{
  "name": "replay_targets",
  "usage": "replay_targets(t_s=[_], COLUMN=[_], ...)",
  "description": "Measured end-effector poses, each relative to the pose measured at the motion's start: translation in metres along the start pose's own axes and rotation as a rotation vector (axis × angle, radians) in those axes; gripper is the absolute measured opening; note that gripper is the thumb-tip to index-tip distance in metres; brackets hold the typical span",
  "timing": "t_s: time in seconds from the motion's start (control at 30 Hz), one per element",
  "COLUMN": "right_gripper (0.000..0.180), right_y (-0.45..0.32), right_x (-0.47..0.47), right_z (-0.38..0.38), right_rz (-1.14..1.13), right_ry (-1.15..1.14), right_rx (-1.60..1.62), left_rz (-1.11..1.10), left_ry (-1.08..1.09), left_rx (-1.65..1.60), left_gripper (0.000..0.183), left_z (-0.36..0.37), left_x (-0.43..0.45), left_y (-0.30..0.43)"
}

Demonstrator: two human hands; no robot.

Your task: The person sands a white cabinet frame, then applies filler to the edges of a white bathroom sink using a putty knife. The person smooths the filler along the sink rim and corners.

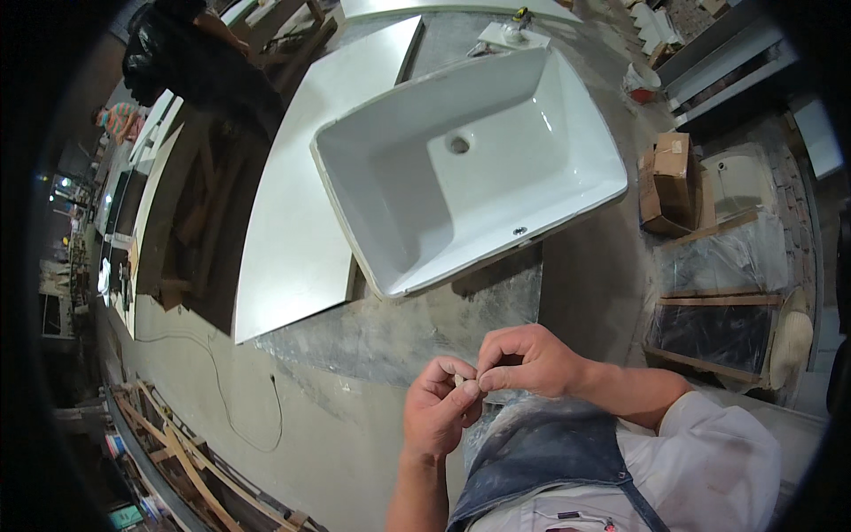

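Note:
My left hand (435,409) pinches a small pale piece (459,380) between thumb and fingers; what it is cannot be made out. The fingertips of my right hand (535,362) meet the left ones at this piece, and whether they grip it too is hard to see. Both hands are in front of my dark apron (545,452), apart from the basin. Beyond them a white rectangular sink basin (492,179) rests with its hollow facing up. It has a round drain hole (459,144) in its floor and a small overflow hole (520,231) in the near wall.
A white panel (292,233) lies partly under the basin on a grey worktop (399,339). Cardboard boxes (671,179) stand on the right. A cable (229,405) trails over the floor at left, near wooden strips (179,452). A person in dark clothes (199,73) stands at upper left.

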State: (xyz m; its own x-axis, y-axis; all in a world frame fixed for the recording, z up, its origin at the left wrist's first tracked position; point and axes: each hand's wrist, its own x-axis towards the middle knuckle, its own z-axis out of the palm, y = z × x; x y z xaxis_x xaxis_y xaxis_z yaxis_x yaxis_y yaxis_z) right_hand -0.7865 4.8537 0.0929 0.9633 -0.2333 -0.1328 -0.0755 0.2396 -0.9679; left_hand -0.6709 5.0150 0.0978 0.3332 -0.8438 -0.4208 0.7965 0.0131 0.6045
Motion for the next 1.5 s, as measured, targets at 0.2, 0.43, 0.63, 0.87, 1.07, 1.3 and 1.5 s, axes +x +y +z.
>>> replay_targets(t_s=[0.2,0.43,0.63,0.87,1.07,1.3,1.5], right_gripper=[0.010,0.012,0.010,0.008,0.010,0.013,0.014], right_y=[0.000,0.003,0.009,0.007,0.001,-0.010,0.004], right_x=[-0.018,-0.045,-0.043,-0.001,0.048,0.118,0.190], right_z=[0.009,-0.010,-0.025,-0.044,-0.059,-0.063,-0.043], right_rz=[0.124,0.083,0.023,0.034,0.111,0.206,0.298], right_ry=[0.326,0.552,0.524,0.469,0.441,0.347,0.231], right_rx=[0.230,0.636,0.802,0.836,0.779,0.602,0.519], left_rz=[0.366,0.102,0.002,0.021,-0.037,-0.151,-0.206], left_ry=[0.434,0.557,0.449,0.398,0.370,0.307,0.126], left_rx=[0.345,0.548,0.497,0.480,0.350,0.290,0.388], left_gripper=[0.015,0.036,0.018,0.011,0.011,0.014,0.020], left_z=[-0.091,-0.194,-0.193,-0.179,-0.141,-0.109,-0.088], left_x=[0.042,0.144,0.161,0.143,0.121,0.116,0.128], left_y=[0.062,0.080,0.056,0.026,-0.025,-0.083,-0.108])
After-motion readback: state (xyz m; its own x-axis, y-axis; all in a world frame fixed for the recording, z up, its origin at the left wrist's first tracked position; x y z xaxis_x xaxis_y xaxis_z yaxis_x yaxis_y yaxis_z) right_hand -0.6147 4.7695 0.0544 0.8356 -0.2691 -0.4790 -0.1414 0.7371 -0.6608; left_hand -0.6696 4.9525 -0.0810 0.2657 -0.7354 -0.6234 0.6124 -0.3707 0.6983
